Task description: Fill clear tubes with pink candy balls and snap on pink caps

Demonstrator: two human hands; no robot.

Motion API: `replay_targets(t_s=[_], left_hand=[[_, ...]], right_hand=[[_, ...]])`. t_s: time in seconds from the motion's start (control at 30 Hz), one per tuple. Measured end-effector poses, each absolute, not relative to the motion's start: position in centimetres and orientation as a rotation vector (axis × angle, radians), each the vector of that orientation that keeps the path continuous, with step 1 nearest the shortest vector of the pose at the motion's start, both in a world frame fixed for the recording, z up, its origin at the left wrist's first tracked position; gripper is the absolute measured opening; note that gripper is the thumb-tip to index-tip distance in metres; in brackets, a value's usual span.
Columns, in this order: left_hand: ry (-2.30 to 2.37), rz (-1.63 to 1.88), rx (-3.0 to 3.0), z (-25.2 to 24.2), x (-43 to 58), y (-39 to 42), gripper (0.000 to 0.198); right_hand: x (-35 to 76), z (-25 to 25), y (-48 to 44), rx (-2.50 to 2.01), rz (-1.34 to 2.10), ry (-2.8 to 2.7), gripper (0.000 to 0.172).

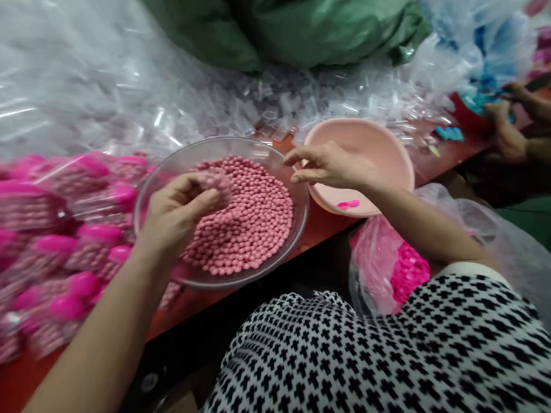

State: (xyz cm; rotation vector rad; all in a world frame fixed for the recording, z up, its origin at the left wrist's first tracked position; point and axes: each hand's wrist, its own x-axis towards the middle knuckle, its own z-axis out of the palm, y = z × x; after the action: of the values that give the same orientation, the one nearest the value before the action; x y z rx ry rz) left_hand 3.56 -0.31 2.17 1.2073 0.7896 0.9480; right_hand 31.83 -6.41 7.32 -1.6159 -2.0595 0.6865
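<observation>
My left hand (177, 208) is closed around a small clear container of pink beads (218, 186), blurred, over the left part of a clear bowl (185, 280). Many round pink beads (247, 229) fill the bottom of that bowl. Between the bowl and a peach-coloured basin (397, 145), my right hand (327, 166) hovers with thumb and fingers drawn together. A tiny pale thing seems to show at its fingertips, too small to name. Inside the basin lies a bright pink piece (347, 205).
Bead-filled containers with bright pink lids (54, 245) pile up at left. Behind the bowl spread many clear empty containers (243, 104) and a green sack (311, 25). A bag of bright pink pieces (407, 273) sits below the basin. Another person's hands (503, 119) work at far right.
</observation>
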Motion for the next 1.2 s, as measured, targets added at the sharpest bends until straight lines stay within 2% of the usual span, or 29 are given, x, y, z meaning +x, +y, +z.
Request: replay_targets(t_s=[0.1,0.17,0.3,0.37,0.5,0.6,0.77,1.0,1.07,1.2], left_hand=[[0.788,0.892,1.367,2.6,3.7,-0.6,0.026],[0.822,0.891,1.393,2.6,3.8,-0.9,0.026],[0.859,0.79,1.41,2.1,3.9,-1.1,0.027],[0.875,0.728,1.431,1.8,3.9,-1.1,0.029],[0.912,0.778,1.38,1.7,4.0,-1.3,0.03],[0.896,0.813,1.299,2.1,4.1,-1.5,0.029],[0.758,0.803,1.206,3.1,4.4,-2.4,0.03],[0.576,0.861,1.057,3.3,6.2,-3.7,0.039],[0.568,0.934,0.984,3.1,6.0,-3.7,0.038],[0.579,1.018,0.883,2.9,4.8,-3.8,0.039]], right_hand=[[36.2,8.1,-9.6,-2.04,0.572,-2.128,0.02],[38.4,7.4,-11.4,-2.332,0.539,-2.244,0.019],[40.0,4.1,-12.5,-2.681,0.531,-2.398,0.039],[40.0,2.4,-12.2,-2.6,0.55,-2.475,0.045],[40.5,0.7,-11.5,-2.378,0.512,-2.557,0.028],[41.1,1.1,-11.3,-2.313,0.511,-2.302,0.025],[38.2,3.7,-11.0,-1.704,0.825,-1.655,0.031],[26.9,5.4,-8.5,-1.153,1.216,-1.395,0.037],[24.7,5.1,-7.9,-1.103,1.182,-1.436,0.035],[22.6,4.6,-7.3,-1.165,0.909,-1.585,0.03]])
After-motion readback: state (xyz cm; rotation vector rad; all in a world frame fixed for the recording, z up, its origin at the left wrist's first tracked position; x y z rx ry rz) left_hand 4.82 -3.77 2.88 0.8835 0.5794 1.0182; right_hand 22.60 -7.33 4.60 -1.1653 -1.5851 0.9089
